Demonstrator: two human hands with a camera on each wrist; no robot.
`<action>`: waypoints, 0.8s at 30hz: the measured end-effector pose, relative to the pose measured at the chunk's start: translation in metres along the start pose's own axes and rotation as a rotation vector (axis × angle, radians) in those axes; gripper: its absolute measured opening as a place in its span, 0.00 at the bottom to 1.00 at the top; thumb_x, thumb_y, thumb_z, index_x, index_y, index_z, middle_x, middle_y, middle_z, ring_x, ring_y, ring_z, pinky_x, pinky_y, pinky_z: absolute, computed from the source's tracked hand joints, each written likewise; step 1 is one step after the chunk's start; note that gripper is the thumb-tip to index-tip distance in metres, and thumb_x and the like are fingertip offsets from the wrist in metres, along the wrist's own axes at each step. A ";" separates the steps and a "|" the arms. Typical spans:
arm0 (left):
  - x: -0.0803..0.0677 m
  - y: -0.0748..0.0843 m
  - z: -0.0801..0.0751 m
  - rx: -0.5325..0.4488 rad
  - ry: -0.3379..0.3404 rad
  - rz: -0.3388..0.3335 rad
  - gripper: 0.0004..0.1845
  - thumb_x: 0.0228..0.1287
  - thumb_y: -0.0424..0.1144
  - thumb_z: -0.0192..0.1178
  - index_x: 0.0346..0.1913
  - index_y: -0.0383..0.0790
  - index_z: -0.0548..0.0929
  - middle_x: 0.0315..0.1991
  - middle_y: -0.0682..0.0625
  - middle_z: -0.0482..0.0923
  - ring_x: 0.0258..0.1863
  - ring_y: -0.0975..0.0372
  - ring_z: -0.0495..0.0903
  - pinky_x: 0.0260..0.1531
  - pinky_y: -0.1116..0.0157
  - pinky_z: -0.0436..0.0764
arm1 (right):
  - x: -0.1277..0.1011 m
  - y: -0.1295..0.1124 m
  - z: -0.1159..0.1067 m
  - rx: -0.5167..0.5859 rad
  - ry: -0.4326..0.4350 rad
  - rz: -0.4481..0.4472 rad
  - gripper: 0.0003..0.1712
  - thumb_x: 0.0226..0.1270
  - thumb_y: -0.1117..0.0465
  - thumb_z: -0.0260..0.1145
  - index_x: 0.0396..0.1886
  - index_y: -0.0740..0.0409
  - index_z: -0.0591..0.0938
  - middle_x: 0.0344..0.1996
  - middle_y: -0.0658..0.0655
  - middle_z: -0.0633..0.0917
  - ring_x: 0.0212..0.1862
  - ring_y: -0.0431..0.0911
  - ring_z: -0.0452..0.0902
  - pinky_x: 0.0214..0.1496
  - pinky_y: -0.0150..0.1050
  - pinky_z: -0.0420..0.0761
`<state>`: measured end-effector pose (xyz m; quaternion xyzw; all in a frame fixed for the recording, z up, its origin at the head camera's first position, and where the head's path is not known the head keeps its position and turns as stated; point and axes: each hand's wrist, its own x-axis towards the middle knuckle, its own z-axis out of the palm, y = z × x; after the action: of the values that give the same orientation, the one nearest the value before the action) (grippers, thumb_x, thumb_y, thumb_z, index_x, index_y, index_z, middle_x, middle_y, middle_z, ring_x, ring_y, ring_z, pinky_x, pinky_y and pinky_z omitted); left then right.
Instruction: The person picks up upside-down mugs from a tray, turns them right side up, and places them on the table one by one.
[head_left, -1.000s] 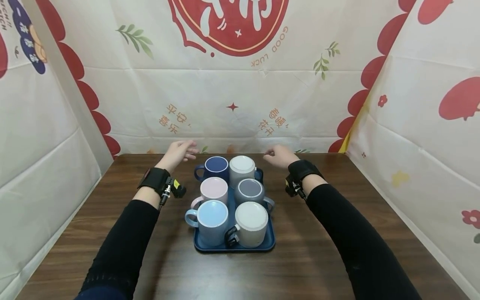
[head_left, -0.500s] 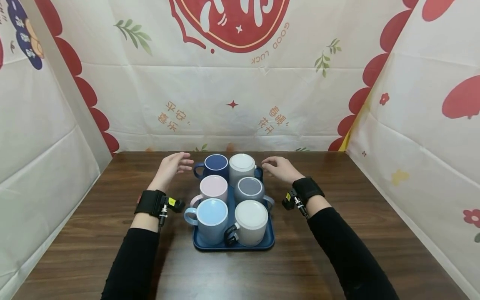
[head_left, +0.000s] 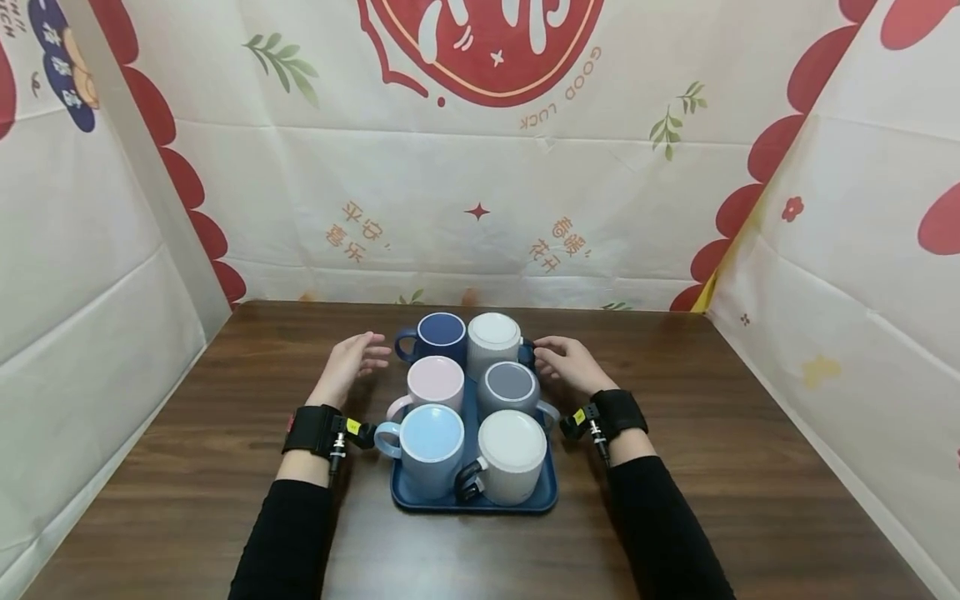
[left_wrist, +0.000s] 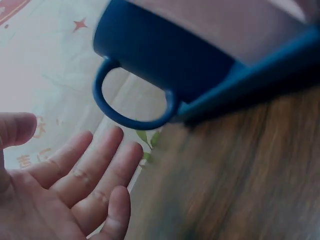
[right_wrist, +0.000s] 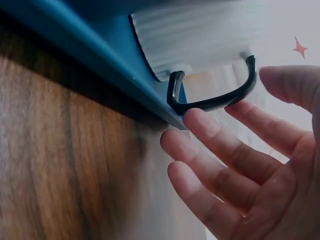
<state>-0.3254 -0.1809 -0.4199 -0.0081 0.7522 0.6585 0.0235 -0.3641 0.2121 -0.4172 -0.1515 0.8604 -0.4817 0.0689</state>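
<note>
A dark blue tray [head_left: 474,505] on the wooden table [head_left: 712,467] carries several mugs in two rows. At the back stand a navy mug [head_left: 440,333] and a white ribbed mug [head_left: 493,340]. My left hand [head_left: 357,360] is open, fingers straight, just left of the navy mug and clear of its handle [left_wrist: 129,109]. My right hand [head_left: 564,362] is open beside the white ribbed mug. Its fingers [right_wrist: 220,150] lie by the tray's corner [right_wrist: 150,95] under that mug's black handle [right_wrist: 215,97]; one fingertip seems to touch the tray.
A pink mug [head_left: 436,383], a grey mug [head_left: 508,387], a light blue mug [head_left: 431,440] and a cream mug [head_left: 512,448] fill the tray's middle and front. Printed cloth walls [head_left: 480,208] enclose the table at the back and on both sides.
Both hands have drawn back from beyond the tray's far end and come in beside its two back mugs. Both stay open and hold nothing.
</note>
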 end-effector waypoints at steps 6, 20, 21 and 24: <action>-0.004 -0.007 -0.001 0.173 0.026 0.027 0.28 0.81 0.48 0.40 0.67 0.27 0.69 0.58 0.30 0.76 0.55 0.42 0.78 0.61 0.48 0.70 | 0.006 0.001 0.005 -0.075 0.024 -0.016 0.21 0.75 0.59 0.60 0.60 0.66 0.76 0.42 0.66 0.84 0.42 0.57 0.83 0.43 0.46 0.82; -0.005 0.001 -0.004 0.289 -0.093 0.005 0.31 0.81 0.48 0.40 0.70 0.23 0.63 0.59 0.28 0.74 0.58 0.41 0.76 0.65 0.46 0.66 | 0.014 -0.001 0.014 -0.106 0.127 -0.043 0.06 0.67 0.66 0.67 0.40 0.64 0.81 0.33 0.59 0.84 0.31 0.48 0.83 0.35 0.39 0.83; -0.004 0.001 -0.003 0.288 -0.099 0.001 0.31 0.81 0.48 0.41 0.70 0.23 0.63 0.59 0.28 0.74 0.59 0.41 0.76 0.65 0.46 0.66 | 0.014 0.000 0.014 -0.084 0.137 -0.038 0.05 0.67 0.67 0.66 0.40 0.64 0.81 0.33 0.59 0.83 0.30 0.48 0.83 0.34 0.39 0.83; 0.000 -0.001 0.001 0.284 -0.114 -0.015 0.31 0.81 0.49 0.41 0.70 0.24 0.63 0.59 0.28 0.74 0.59 0.41 0.76 0.65 0.46 0.66 | 0.014 0.005 0.015 -0.026 0.158 -0.021 0.05 0.67 0.69 0.65 0.40 0.67 0.80 0.31 0.59 0.82 0.29 0.48 0.82 0.34 0.38 0.83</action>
<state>-0.3250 -0.1805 -0.4208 0.0271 0.8352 0.5446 0.0722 -0.3741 0.1978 -0.4296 -0.1230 0.8676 -0.4817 -0.0064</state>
